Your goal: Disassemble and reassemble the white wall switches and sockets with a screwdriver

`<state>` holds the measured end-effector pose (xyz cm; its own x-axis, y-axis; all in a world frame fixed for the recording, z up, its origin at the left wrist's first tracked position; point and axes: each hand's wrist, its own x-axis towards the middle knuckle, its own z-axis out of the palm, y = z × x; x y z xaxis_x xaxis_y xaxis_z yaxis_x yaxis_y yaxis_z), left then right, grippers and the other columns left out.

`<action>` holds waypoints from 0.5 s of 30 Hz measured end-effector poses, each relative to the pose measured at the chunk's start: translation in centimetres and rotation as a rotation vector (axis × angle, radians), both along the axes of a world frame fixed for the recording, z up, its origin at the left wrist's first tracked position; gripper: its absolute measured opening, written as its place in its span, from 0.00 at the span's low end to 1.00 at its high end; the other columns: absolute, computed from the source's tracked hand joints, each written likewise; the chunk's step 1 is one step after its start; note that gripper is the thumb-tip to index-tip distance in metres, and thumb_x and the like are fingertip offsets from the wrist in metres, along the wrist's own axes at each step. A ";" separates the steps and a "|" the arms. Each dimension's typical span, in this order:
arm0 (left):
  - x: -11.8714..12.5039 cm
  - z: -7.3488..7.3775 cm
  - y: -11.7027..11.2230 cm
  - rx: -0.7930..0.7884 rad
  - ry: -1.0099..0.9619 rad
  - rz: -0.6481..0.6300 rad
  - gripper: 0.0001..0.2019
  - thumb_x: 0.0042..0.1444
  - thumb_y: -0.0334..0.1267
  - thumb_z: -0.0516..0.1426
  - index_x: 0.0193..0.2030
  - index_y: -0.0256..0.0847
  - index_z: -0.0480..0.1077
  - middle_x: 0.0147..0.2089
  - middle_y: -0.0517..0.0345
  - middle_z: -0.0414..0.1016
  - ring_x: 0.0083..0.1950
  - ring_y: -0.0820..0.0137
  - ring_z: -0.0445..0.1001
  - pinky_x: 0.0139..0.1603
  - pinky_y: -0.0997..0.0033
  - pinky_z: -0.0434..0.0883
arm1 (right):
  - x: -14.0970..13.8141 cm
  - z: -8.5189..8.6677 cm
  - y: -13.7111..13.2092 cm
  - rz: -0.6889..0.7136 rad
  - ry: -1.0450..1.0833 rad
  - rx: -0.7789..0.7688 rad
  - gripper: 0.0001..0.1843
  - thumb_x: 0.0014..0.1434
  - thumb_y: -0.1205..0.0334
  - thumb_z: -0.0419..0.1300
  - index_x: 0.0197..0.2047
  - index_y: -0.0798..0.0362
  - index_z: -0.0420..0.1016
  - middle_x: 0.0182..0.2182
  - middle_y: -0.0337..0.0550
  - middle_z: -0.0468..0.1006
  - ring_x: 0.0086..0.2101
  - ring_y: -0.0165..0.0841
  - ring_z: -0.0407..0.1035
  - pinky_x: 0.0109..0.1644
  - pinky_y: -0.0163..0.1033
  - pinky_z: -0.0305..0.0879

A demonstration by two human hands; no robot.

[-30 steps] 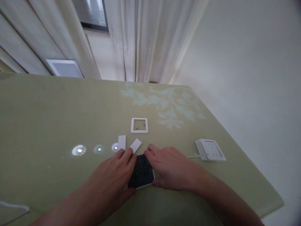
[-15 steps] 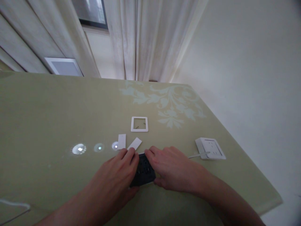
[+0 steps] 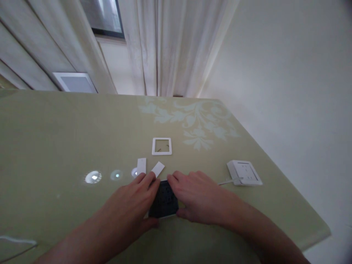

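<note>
A dark square switch module (image 3: pixel 164 200) lies on the green glass table (image 3: pixel 55 139), just in front of me. My left hand (image 3: pixel 132 205) grips its left edge, fingers curled over the top corner. Gripping the right edge is my right hand (image 3: pixel 196 196), with its thumb under the near corner. Just beyond my fingertips lie two small white rocker plates (image 3: pixel 150 167), one upright and one slanted. A white square frame (image 3: pixel 162 146) with two small screws inside it sits farther back.
A white wall socket (image 3: pixel 244 172) with a thin white tool against it rests at the right, near the table's edge. Ceiling light reflections (image 3: pixel 93 177) dot the glass at the left. A white cable (image 3: pixel 16 242) shows at the lower left corner. Curtains hang behind the table.
Both hands stay on the dark module, which tipped up slightly half a second ago and now lies flatter. The view has shifted a little.
</note>
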<state>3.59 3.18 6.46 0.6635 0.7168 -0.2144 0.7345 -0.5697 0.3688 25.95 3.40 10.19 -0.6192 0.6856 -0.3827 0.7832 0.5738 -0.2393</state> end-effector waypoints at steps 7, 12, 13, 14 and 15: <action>2.7 0.8 6.6 0.208 -0.020 0.155 0.13 0.74 0.39 0.56 0.53 0.44 0.83 0.54 0.47 0.84 0.59 0.53 0.81 0.62 0.52 0.77 | 1.2 3.7 0.0 -0.175 0.082 0.232 0.27 0.72 0.45 0.65 0.63 0.56 0.73 0.50 0.54 0.85 0.43 0.52 0.83 0.40 0.50 0.73; 5.6 -0.7 11.7 0.187 0.155 0.322 0.15 0.71 0.36 0.56 0.47 0.40 0.86 0.50 0.39 0.86 0.53 0.48 0.84 0.53 0.53 0.78 | 2.4 5.3 -0.4 -0.200 0.208 0.283 0.31 0.75 0.41 0.59 0.70 0.53 0.69 0.52 0.52 0.85 0.48 0.54 0.82 0.45 0.52 0.73; 5.8 -1.1 12.1 0.174 0.171 0.328 0.14 0.70 0.37 0.57 0.46 0.40 0.86 0.49 0.38 0.86 0.51 0.48 0.84 0.51 0.54 0.78 | 2.7 5.4 -0.6 -0.202 0.223 0.287 0.31 0.75 0.41 0.59 0.69 0.53 0.70 0.53 0.52 0.85 0.48 0.53 0.82 0.45 0.52 0.73; 5.9 -1.3 12.3 0.162 0.186 0.330 0.13 0.69 0.37 0.57 0.46 0.40 0.86 0.48 0.38 0.87 0.51 0.48 0.85 0.49 0.54 0.78 | 2.9 5.4 -0.7 -0.206 0.232 0.289 0.30 0.75 0.41 0.60 0.69 0.53 0.70 0.53 0.52 0.85 0.48 0.53 0.82 0.46 0.51 0.73; 5.9 -1.5 12.4 0.154 0.198 0.328 0.13 0.68 0.36 0.58 0.46 0.40 0.86 0.48 0.38 0.87 0.50 0.48 0.85 0.49 0.55 0.78 | 3.1 5.4 -0.8 -0.208 0.239 0.293 0.30 0.74 0.41 0.60 0.68 0.53 0.71 0.53 0.52 0.85 0.48 0.53 0.82 0.46 0.51 0.72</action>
